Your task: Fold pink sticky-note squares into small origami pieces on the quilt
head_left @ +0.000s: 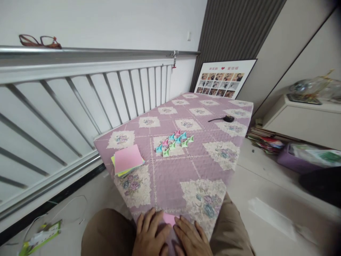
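A small sheet of pink paper (169,219) lies on the tablecloth at the near edge of the table. My left hand (150,233) is flat over the paper's left side, its fingers stretched and apart. On the opposite side, my right hand (190,234) rests with fingers extended over the paper's right edge. Most of the sheet is hidden beneath both hands, so its folds cannot be made out. Farther up the table stand several small folded-paper pieces (172,145) in pink, blue and green, set in rows. To their left is a stack of coloured paper squares (129,160), pink on top.
A floral purple tablecloth (167,174) covers the table. A black object with a thin strip (228,118) lies toward the far right. A white railing (114,96) runs along the left, glasses (39,41) on its ledge. A photo board (223,80) leans behind.
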`<state>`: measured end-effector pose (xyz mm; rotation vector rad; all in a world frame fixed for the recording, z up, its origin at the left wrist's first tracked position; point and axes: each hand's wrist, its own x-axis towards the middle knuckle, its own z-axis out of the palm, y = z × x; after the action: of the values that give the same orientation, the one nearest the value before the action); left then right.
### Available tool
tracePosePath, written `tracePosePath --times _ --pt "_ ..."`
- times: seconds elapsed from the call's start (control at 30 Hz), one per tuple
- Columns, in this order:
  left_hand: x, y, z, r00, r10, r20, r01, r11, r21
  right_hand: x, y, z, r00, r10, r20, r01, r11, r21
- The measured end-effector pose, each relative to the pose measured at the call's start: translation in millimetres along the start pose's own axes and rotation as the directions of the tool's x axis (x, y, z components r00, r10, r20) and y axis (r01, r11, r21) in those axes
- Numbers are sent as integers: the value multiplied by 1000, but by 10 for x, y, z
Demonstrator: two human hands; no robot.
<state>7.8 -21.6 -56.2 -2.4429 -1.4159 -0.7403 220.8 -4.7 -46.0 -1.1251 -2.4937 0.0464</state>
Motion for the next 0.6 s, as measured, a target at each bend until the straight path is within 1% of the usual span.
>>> tracePosePath --times 0.1,0.2,0.23,0.3,0.4,0.53,0.6 --pt "33 31 -114 996 -74 44 77 994 -78 61 -31 -93 991 134 -6 -133 988 75" --pt "52 64 -211 988 -100 116 115 985 -130 165 -64 -141 959 282 4 -278 943 182" --pt "55 72 -237 983 -113 147 135 980 -148 209 -71 -161 954 300 18 -297 932 206" --pt "61 83 -270 965 -164 205 204 960 -192 304 -81 -212 955 287 74 -297 928 227" --pt "93 74 -269 927 -264 267 335 903 -269 430 -87 -284 959 250 131 -274 935 227" --pt "223 8 -227 878 -368 307 458 833 -311 504 -55 -280 967 222 127 -248 936 249" --pt "308 -30 -223 858 -381 345 488 815 -313 504 -28 -243 970 210 125 -236 934 267"
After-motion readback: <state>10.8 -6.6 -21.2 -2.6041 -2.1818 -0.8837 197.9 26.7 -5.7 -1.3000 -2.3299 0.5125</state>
